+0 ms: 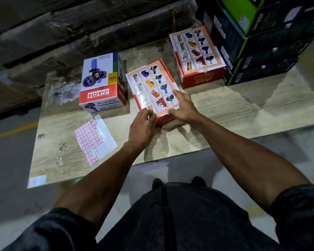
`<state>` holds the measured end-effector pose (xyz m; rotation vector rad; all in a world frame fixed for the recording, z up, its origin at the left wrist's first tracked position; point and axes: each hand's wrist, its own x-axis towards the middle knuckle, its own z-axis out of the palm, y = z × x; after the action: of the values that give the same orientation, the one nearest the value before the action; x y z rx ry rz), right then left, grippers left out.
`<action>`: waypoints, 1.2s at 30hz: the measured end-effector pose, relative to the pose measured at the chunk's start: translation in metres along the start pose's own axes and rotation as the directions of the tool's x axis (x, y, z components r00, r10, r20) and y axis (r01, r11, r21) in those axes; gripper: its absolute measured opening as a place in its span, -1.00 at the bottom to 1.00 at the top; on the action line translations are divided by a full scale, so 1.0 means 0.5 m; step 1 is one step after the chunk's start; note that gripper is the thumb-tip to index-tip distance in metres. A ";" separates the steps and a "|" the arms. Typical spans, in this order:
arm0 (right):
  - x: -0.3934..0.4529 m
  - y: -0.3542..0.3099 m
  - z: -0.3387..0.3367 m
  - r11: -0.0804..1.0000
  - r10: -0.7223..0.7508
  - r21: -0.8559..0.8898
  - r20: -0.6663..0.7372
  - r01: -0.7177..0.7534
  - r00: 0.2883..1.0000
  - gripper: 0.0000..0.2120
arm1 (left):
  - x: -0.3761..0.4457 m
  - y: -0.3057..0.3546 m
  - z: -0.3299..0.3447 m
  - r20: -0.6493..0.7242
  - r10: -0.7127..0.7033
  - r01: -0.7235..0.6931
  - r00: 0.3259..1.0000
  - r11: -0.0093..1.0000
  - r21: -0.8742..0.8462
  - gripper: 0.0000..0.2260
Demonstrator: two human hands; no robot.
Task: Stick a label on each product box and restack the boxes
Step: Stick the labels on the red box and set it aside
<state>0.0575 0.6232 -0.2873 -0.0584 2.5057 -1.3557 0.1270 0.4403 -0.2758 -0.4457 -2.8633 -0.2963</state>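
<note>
Three product boxes lie on the tabletop [243,109]: a white Khyati box [101,82] standing at the left, a red box [152,89] lying flat in the middle, and a second red box [196,55] behind it to the right. One label sheet [94,140] lies flat near the left front edge, partly used. Both my hands are on the middle box: my left hand [143,124] has its grip curled at the near corner, pinching there, while my right hand [184,105] rests loose, fingers straight on the top face. Four dark green-edged cartons [257,42] are stacked at the far right.
</note>
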 end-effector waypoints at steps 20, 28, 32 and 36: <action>0.010 -0.002 0.014 0.998 0.053 -0.013 -0.049 -0.053 0.997 -0.18 | -0.002 0.000 0.005 0.003 0.049 -0.049 0.999 0.994 0.097 -0.79; 0.009 0.001 0.016 0.998 0.057 0.001 -0.056 -0.057 0.997 -0.20 | -0.002 0.001 0.005 -0.006 0.052 -0.052 0.999 0.995 0.086 -0.81; 0.006 -0.002 0.021 0.999 0.042 -0.008 -0.085 -0.043 0.995 -0.24 | -0.002 0.001 0.005 -0.006 0.072 -0.071 0.997 0.993 0.096 -0.79; 0.001 0.005 0.013 0.999 -0.024 -0.043 -0.060 0.021 0.998 -0.28 | -0.004 -0.004 0.009 0.026 0.051 -0.053 0.998 0.995 0.087 -0.76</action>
<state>0.0592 0.6196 -0.2928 -0.0552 2.5917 -1.3315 0.1274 0.4389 -0.2811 -0.5088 -2.8686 -0.1565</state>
